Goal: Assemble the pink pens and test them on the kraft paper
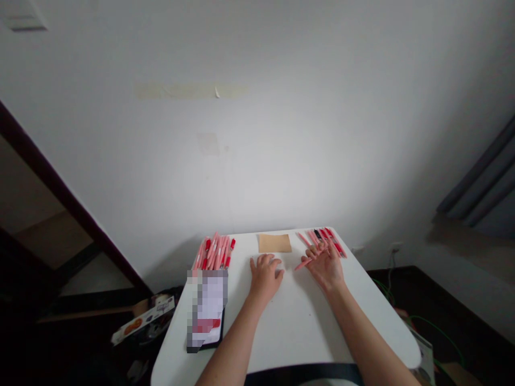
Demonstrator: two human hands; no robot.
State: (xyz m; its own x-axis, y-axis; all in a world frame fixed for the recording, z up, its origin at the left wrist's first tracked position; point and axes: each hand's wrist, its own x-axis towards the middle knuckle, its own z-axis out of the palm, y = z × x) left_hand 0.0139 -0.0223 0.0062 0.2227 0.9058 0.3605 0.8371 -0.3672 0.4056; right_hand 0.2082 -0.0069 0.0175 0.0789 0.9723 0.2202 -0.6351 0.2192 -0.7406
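My right hand (326,267) is turned partly palm up at the table's right side, its fingers closed round a slim pink pen (302,264) that slants down to the left. Just beyond it lie several red and pink pens (337,242), with one black-ended pen among them. My left hand (265,275) hovers over or rests on the tabletop, fingers apart and nothing in them. In front of its fingertips is a flat tan rectangle (274,243), like a piece of paper or card. A heap of pink and red pens (217,253) lies to the left.
The white table (295,332) stands against a pale wall (281,134). A phone or tablet (207,313), partly blurred out, lies at the table's left edge. Below on the left are a box (145,320) and other items; green cables (438,332) run along the floor at right.
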